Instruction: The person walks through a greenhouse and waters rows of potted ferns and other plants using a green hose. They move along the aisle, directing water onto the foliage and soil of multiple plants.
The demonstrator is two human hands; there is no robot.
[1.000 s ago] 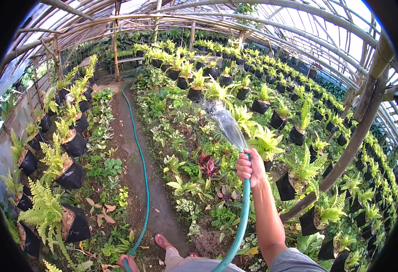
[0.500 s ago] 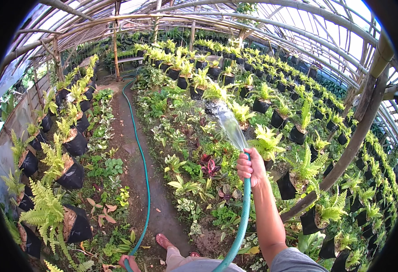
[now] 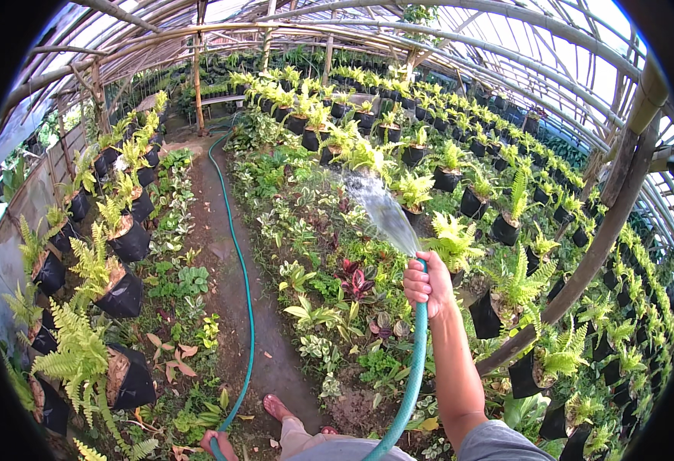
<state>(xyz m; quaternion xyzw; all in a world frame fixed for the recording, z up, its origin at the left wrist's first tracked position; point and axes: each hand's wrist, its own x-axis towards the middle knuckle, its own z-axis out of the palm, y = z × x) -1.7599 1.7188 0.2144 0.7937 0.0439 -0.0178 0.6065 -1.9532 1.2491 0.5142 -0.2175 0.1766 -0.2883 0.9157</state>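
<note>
My right hand [image 3: 429, 284] is wrapped round a teal garden hose [image 3: 410, 384] close to its mouth, the thumb up at the opening. Out of that end a spray of water [image 3: 383, 211] fans away up and to the left, toward potted ferns in black grow bags [image 3: 414, 192]. Low at the bottom edge, my left hand [image 3: 218, 446] grips another stretch of the same hose; its fingers are partly cut off by the frame. From there the hose runs back along the dirt path to the far end.
Fern bags hang in rows on the left [image 3: 125, 296] and right [image 3: 517, 292]. Leafy ground plants [image 3: 314, 307] flank the dirt path [image 3: 225, 230]. A slanted wooden pole [image 3: 582, 276] stands close on my right. Bamboo arches [image 3: 460, 34] span overhead. My foot in a reddish shoe [image 3: 278, 407] is on the path.
The water has spread from a narrower jet into a wider, more broken fan. My right hand has barely moved, and my left hand keeps its place on the hose.
</note>
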